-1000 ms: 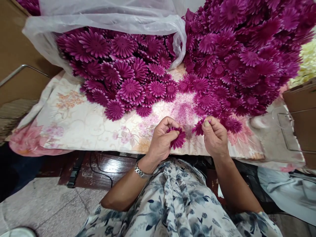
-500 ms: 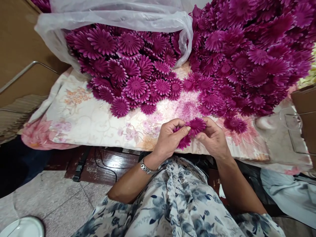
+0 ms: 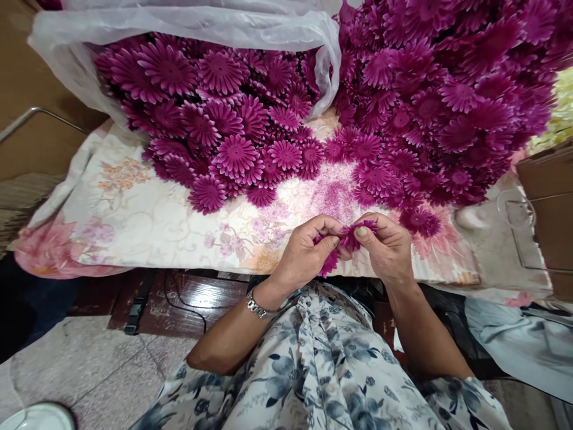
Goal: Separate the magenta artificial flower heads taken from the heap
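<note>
Cream floral cloth [image 3: 165, 233] lies above grey tiles [image 3: 119, 364] while left hand [image 3: 308, 249] and right hand [image 3: 388, 251] pinch magenta flowers [image 3: 350, 240].

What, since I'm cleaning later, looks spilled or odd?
Magenta specks dust the floral cloth beyond the left hand and right hand, near the heaped flowers; unlike the printed blossoms, they look like loose residue.

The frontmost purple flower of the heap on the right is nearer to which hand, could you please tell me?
Right. The right hand is close beside that flower, just to its left; the left hand is farther left, beyond the right hand.
</note>
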Demonstrator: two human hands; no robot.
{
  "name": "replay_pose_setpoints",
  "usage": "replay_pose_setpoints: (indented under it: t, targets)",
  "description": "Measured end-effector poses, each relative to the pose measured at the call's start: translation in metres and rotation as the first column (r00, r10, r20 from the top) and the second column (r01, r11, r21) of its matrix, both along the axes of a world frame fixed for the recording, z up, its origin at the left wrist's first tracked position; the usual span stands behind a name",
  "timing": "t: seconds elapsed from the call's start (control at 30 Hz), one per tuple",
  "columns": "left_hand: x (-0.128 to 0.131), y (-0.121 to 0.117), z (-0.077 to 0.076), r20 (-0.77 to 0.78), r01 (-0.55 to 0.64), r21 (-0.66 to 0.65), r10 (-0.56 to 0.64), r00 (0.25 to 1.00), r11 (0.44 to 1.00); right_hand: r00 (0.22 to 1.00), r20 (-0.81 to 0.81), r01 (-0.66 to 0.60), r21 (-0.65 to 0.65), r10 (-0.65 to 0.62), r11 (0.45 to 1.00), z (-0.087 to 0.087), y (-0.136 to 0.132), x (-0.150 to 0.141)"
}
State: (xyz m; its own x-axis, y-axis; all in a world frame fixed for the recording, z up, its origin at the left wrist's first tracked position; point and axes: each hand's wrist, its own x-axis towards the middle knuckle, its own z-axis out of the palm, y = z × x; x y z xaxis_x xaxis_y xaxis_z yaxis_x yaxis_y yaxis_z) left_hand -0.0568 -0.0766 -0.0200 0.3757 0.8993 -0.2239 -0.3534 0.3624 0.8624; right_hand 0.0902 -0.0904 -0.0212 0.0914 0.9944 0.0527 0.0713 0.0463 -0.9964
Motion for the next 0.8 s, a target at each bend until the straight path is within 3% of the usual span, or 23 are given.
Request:
replay_pose_setpoints:
  t: [0.17,0.33,0.5,0.63,0.7,0.73,0.8]
  targets:
    - [-0.002,0.001,-0.003,-0.040,-0.052,-0.001,0.052,0.998,0.999,0.985,0.168,0.028,0.077,-0.040,0.997,-0.002,0.001,0.002]
    - [0.003,-0.001,-0.004,-0.011,0.013,-0.030,-0.014,1.000,0.999,0.933,0.330,0.076,0.211,-0.144,0.975,-0.001,0.003,-0.001]
    - [0.008,-0.001,-0.002,-0.099,-0.080,0.049,0.085,0.991,0.996,0.858,0.486,0.022,0.289,-0.166,0.957,0.002,0.003,-0.008]
    - [0.006,0.000,0.001,-0.120,-0.095,0.014,0.096,0.988,0.995,0.808,0.486,0.168,0.353,-0.334,0.921,0.009,0.014,0.015]
    - [0.004,-0.001,0.001,-0.116,-0.106,0.004,0.105,0.988,0.994,0.685,0.556,0.267,0.408,-0.470,0.873,0.016,0.024,0.040]
    - [0.004,-0.001,0.000,-0.116,-0.114,0.002,0.114,0.987,0.993,0.577,0.616,0.297,0.454,-0.537,0.840,0.019,0.029,0.054]
    - [0.004,-0.001,-0.001,-0.123,-0.124,0.010,0.125,0.985,0.992,0.391,0.741,0.261,0.480,-0.546,0.838,0.024,0.036,0.076]
